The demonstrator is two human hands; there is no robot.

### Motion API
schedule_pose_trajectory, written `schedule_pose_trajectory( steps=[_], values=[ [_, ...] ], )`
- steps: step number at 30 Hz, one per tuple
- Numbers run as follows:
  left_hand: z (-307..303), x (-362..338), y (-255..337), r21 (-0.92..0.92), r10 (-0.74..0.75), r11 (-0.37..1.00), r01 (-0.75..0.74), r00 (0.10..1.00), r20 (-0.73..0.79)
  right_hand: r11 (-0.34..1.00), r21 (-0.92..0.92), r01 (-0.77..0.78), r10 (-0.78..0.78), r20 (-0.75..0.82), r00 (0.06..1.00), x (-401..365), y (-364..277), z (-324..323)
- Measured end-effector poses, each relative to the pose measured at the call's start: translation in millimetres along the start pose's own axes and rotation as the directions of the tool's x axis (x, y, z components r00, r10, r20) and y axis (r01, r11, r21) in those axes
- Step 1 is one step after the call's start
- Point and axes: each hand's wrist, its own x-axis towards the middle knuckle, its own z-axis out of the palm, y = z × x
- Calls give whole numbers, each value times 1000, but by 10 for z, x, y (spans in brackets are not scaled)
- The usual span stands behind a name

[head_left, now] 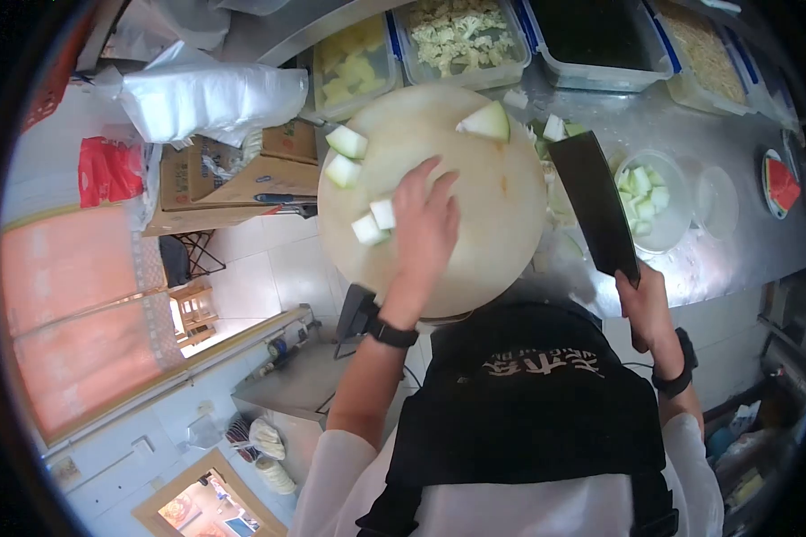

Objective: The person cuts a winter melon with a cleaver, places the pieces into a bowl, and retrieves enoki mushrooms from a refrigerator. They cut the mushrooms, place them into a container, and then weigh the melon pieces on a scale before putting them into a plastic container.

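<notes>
A round pale cutting board (501, 224) lies in front of me. My left hand (427, 215) is over its middle, fingers spread, right beside two white cut melon pieces (368, 229). Two more chunks with green rind (345, 157) sit at the board's left edge, and a larger wedge (488, 123) is at its far side. My right hand (643, 300) grips the handle of a dark cleaver (593, 201), whose broad blade is raised to the right of the board. Beyond the blade a clear bowl (676, 224) holds several pale green cubes.
Plastic tubs of cut food (461, 80) line the back of the metal counter (725, 259). Scraps lie between board and bowl. A small plate with red pieces (779, 188) is far right. At left are plastic bags (210, 94) and a cardboard box (233, 188).
</notes>
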Motion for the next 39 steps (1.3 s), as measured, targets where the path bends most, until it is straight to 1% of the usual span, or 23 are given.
schedule_pose_trajectory(
  steps=[1,4,6,7,9,13,15,16,17,18,19,21,22,24,25,26,28,29,31,32,34,35,39],
  values=[
    [68,172,85,-49,33,998,-32,999,11,999,34,-13,13,2,1000,-11,93,40],
    [293,633,278,-27,101,995,-100,993,63,994,85,-72,69,33,997,-67,242,70],
    [484,858,290,148,221,963,-226,974,48,1000,17,7,-7,30,1000,-93,374,91],
    [521,966,280,149,233,960,-239,971,55,998,42,39,-40,14,999,-125,370,89],
    [549,1109,238,209,70,966,-151,934,351,999,36,15,-15,14,1000,-151,403,68],
    [337,1150,311,252,-6,964,-80,946,325,996,45,-78,77,27,997,-196,337,9],
    [183,1008,326,71,-193,981,181,959,208,998,44,-37,37,6,999,-186,415,34],
    [148,866,326,72,-195,980,184,958,210,999,38,5,-4,-18,1000,-187,438,49],
    [135,653,310,-263,-283,906,330,937,203,999,34,1,0,-12,1000,-193,414,54],
    [137,420,287,-564,-370,705,430,901,226,1000,17,-11,11,5,1000,-203,373,48],
    [172,185,254,-564,-385,696,444,894,229,1000,-4,-22,22,23,999,-215,347,58],
    [295,-246,207,-714,-397,521,467,873,282,1000,-24,-12,13,36,999,-237,335,101],
    [339,-421,208,-716,-412,510,477,866,284,999,-33,1,0,40,999,-251,328,124],
    [392,-689,231,-582,-430,707,401,898,97,991,-127,38,-34,30,999,-287,291,172],
    [347,-762,266,-521,-428,752,404,900,81,975,-207,76,-75,13,997,-309,274,191],
    [308,-818,306,-526,-443,742,415,893,80,972,-221,77,-74,23,997,-334,269,208],
    [255,-912,364,-390,-444,809,439,892,83,916,-361,176,-177,28,984,-402,270,250],
    [266,-959,353,-394,-455,803,448,887,81,912,-370,179,-178,37,983,-432,266,273],
    [329,-1041,322,-363,-423,829,426,902,92,847,-397,353,-369,38,929,-483,255,307],
    [366,-1072,318,-369,-428,824,430,899,93,844,-404,352,-367,42,929,-506,232,312],
    [435,-1117,313,-477,-473,759,443,879,63,760,-506,409,-395,141,908,-542,172,301],
    [452,-1136,298,-481,-476,755,445,877,65,735,-501,458,-436,169,884,-550,168,293],
    [452,-1171,251,-496,-437,767,407,897,60,698,-532,479,-424,233,875,-568,73,286]
  ],
)
